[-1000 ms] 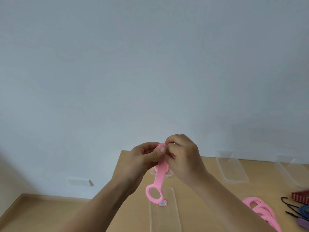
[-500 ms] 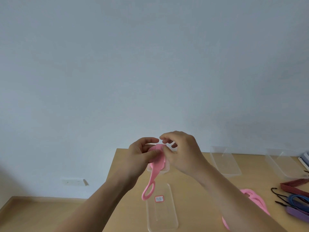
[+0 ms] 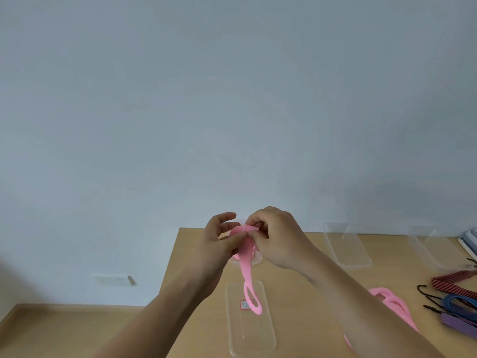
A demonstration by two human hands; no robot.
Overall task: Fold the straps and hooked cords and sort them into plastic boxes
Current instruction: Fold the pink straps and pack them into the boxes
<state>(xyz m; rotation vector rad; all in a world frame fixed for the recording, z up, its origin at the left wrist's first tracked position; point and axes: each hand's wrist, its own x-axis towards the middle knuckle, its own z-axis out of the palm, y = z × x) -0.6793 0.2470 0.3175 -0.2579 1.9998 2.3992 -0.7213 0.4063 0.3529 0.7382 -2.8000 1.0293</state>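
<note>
On the left hand (image 3: 219,244), the upper fingers have lifted clear of the pink strap (image 3: 247,264) since half a second ago, and I see its looped end hanging lower. That hand and the right hand (image 3: 278,239) meet above the tabletop (image 3: 196,280), both pinching the strap's folded top. The loop dangles over a clear plastic lid (image 3: 251,332). More pink straps (image 3: 389,301) and hooked cords (image 3: 454,303) lie right, near two clear boxes (image 3: 346,246).

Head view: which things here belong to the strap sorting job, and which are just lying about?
Job: pink strap pinched by left hand and right hand; pink strap pile; hooked cords; clear plastic boxes.
Lying about: wall socket; flat white items at far right.
</note>
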